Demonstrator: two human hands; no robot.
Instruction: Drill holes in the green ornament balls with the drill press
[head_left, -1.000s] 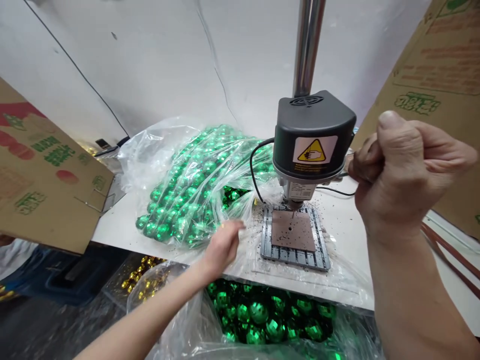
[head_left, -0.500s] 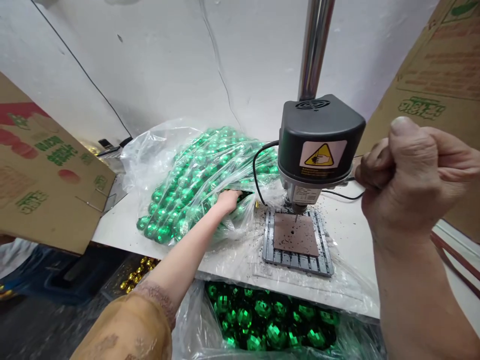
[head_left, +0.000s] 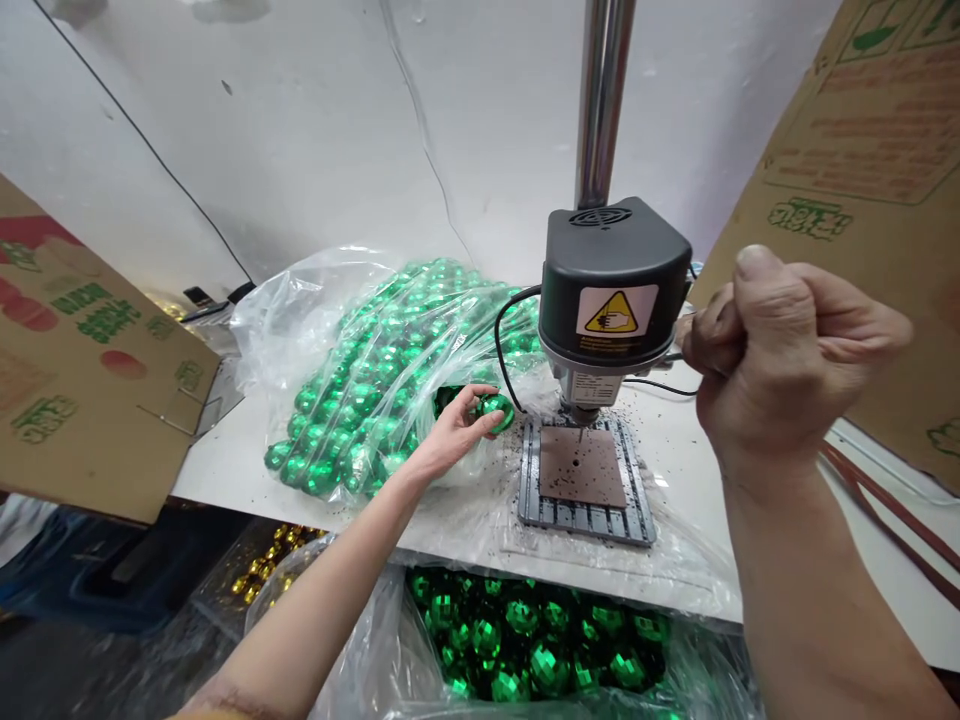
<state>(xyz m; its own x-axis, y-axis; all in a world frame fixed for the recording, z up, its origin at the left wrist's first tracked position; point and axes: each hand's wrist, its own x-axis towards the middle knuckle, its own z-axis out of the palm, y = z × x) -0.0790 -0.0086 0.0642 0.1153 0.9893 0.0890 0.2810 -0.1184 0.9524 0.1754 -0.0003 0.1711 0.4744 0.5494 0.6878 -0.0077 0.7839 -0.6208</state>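
My left hand (head_left: 463, 430) pinches a shiny green faceted ball ornament (head_left: 496, 412) between thumb and fingers, just outside the opening of a clear plastic bag (head_left: 300, 285) full of similar green balls. Right of it stands a small black drill press (head_left: 611, 285). Under its bit lies a square brown plate (head_left: 585, 480) with a small hole, resting on the slotted metal base (head_left: 531, 490). My right hand (head_left: 780, 360) is closed at the press's right side, wrapped round its feed handle (head_left: 673, 357), most of which the fingers hide.
Below the table edge, an open plastic-lined container holds green balls (head_left: 551, 665). Gold balls (head_left: 262, 570) sit lower left. Cardboard boxes stand at left (head_left: 82, 370) and right (head_left: 862, 200). Dark shavings lie around the base, and a black cable (head_left: 501, 345) loops beside the press.
My left hand has come out of the bag's opening towards the press, now with a green ball in its fingers. My right hand remains closed at the handle. The view has shifted slightly.
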